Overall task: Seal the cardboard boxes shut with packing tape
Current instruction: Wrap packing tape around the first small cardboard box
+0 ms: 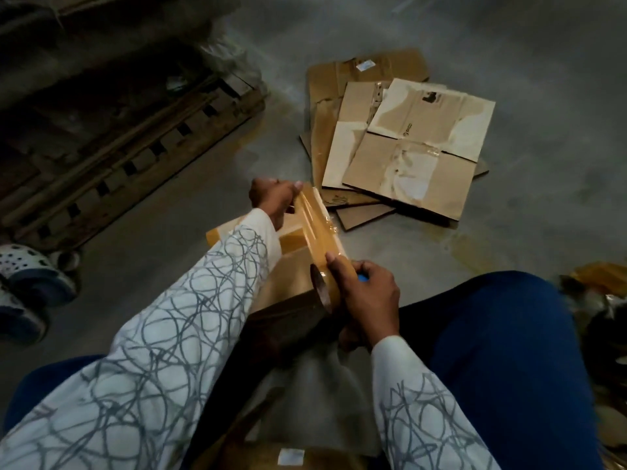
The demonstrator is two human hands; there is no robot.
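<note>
tape (317, 225) is being stretched along the box (288, 283) between the legs (502, 334), its end being pinched by the left hand (271, 198), the roll (322, 290) being gripped by the right hand (366, 293). this seal is judged half done; flat boxes (407, 147) beyond are being left unsealed.

A warehouse: bare concrete floor (509, 45), wooden pallet (129, 144), flattened cardboard boxes (400, 147).

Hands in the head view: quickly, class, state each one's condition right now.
Left hand: closed, pinching the tape strip at the far edge of the cardboard box.
Right hand: closed round the tape roll.
</note>
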